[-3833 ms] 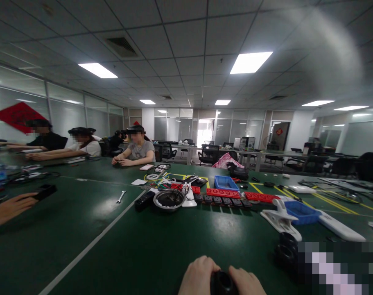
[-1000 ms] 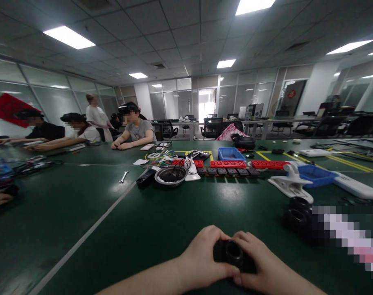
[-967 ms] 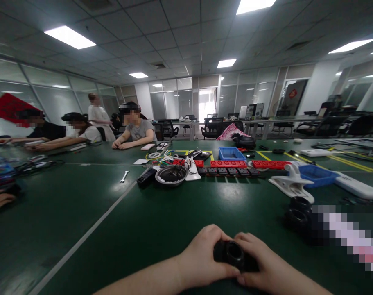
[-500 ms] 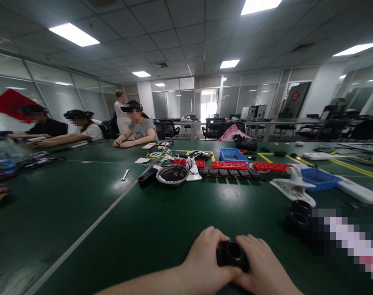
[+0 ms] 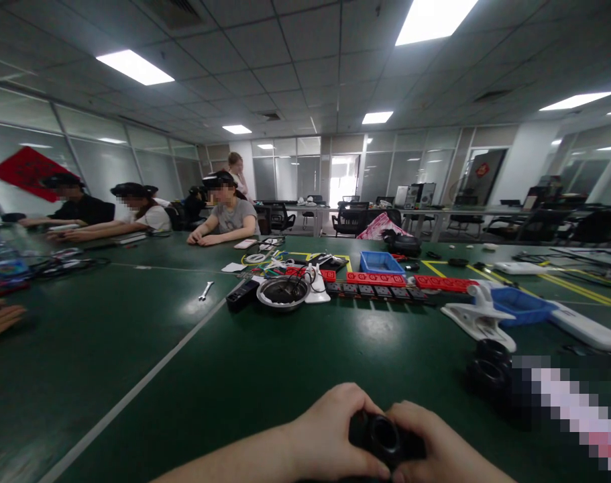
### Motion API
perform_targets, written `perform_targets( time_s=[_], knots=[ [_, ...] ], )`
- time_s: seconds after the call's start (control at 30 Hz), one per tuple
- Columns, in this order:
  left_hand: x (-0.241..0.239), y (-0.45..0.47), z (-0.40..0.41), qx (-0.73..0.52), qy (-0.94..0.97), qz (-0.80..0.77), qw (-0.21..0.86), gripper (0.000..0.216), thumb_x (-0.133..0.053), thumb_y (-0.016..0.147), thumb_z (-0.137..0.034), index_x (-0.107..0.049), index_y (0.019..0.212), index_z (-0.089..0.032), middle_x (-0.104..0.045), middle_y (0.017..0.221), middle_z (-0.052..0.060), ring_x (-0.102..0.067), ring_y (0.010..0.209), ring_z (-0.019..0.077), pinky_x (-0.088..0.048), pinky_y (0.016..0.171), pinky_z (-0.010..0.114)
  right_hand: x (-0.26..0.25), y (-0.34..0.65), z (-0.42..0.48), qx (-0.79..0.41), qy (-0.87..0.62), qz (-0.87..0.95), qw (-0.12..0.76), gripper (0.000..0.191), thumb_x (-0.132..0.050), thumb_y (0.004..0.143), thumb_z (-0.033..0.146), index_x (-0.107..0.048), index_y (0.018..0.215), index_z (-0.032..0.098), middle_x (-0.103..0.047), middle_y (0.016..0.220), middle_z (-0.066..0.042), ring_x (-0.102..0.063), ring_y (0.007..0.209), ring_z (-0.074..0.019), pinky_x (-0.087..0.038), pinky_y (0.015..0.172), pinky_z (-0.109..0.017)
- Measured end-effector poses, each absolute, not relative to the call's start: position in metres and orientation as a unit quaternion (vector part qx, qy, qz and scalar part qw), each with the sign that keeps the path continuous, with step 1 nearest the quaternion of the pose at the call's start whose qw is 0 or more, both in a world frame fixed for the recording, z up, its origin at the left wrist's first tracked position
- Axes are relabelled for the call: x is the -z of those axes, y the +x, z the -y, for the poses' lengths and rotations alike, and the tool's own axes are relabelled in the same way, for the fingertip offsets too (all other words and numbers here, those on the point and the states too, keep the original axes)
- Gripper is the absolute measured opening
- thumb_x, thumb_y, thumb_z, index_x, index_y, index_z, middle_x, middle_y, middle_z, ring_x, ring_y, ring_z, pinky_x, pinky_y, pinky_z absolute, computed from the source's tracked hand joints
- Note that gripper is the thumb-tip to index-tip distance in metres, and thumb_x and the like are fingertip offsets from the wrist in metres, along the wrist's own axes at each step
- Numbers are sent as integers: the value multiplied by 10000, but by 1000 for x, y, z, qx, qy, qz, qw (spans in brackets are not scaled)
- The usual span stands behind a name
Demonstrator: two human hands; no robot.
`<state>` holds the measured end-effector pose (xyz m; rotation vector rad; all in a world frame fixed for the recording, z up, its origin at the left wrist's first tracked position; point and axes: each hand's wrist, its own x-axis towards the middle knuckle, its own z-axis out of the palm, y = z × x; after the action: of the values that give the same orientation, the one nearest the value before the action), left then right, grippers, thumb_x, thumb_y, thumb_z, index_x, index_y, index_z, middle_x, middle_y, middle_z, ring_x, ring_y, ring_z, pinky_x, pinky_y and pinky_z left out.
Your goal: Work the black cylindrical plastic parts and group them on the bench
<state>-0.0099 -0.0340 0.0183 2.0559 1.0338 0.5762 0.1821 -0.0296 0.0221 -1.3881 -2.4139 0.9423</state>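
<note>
At the near edge, the left hand (image 5: 328,429) and the right hand (image 5: 433,439) face each other around a black object with a round, ring-shaped opening (image 5: 385,435). Both hands' grip is closed on it, fingers curled over the far side and thumbs meeting on the near side; the opening faces up between them. Whether it touches the green worktop (image 5: 225,382) beneath cannot be told.

To the right lies a black piece with two round openings (image 5: 481,386), partly beside a pixelated patch. Farther on that side sit a white plastic clip stand (image 5: 469,322), a blue plastic tray (image 5: 531,315) and a long white rounded bar (image 5: 589,327).

At the far left, another person's hand (image 5: 1,320) rests, and a silver metal wrench (image 5: 205,290) lies right of it. Toward the middle, a black handheld device (image 5: 242,295) is beside a round metal bowl (image 5: 281,307) holding dark items. Beyond run red rectangular strips (image 5: 375,279). Farthest, a seated person in a grey shirt (image 5: 232,218) leans on the worktop.
</note>
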Motion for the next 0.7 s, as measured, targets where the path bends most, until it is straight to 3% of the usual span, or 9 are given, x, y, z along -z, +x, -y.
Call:
perform_targets(
  time_s=[0.1, 0.23, 0.4, 0.47, 0.57, 0.7],
  knots=[
    [-13, -4, 36, -258, 772, -453, 364, 466, -791, 511, -343, -561, 892, -202, -514, 879, -11, -491, 794, 172, -382, 662, 245, -9, 175, 30, -241, -504, 820, 123, 262, -687, 573, 335, -557, 721, 163, -575, 753, -33, -512, 700, -194, -354, 600, -264],
    [-9, -1, 35, -275, 754, -494, 334, 462, -791, 492, -325, -547, 863, -195, -513, 870, -7, -487, 792, 176, -379, 663, 256, -6, 171, 32, -158, -529, 824, 130, 298, -667, 585, 402, -560, 757, 183, -594, 800, -68, -523, 753, -245, -370, 667, -323],
    [-12, -4, 33, -303, 773, -455, 323, 617, -808, 433, -426, -547, 950, -213, -502, 974, 12, -476, 881, 198, -390, 758, 280, -18, 180, 28, -253, -476, 830, 145, 558, -667, 577, 507, -559, 1030, 199, -591, 978, -93, -530, 886, -279, -399, 773, -361],
    [-14, -5, 33, -309, 777, -441, 325, 602, -791, 469, -459, -562, 974, -223, -519, 971, 11, -485, 886, 201, -390, 773, 284, -23, 183, 28, -307, -453, 822, 158, 586, -668, 590, 468, -547, 1087, 181, -581, 1024, -101, -518, 937, -283, -392, 823, -358],
    [-18, -7, 32, -283, 800, -416, 327, 463, -759, 569, -422, -607, 970, -246, -552, 896, -3, -512, 843, 188, -393, 737, 266, -30, 185, 30, -352, -454, 806, 144, 463, -678, 569, 285, -601, 1011, 169, -584, 1013, -87, -503, 967, -284, -381, 851, -342],
    [-22, -11, 28, -246, 834, -343, 356, 471, -721, 630, -426, -592, 1062, -289, -553, 880, -12, -524, 808, 167, -395, 706, 235, -38, 185, 32, -373, -459, 799, 104, 412, -642, 567, 171, -620, 978, 189, -574, 992, -61, -492, 974, -266, -368, 862, -343]
  ],
)
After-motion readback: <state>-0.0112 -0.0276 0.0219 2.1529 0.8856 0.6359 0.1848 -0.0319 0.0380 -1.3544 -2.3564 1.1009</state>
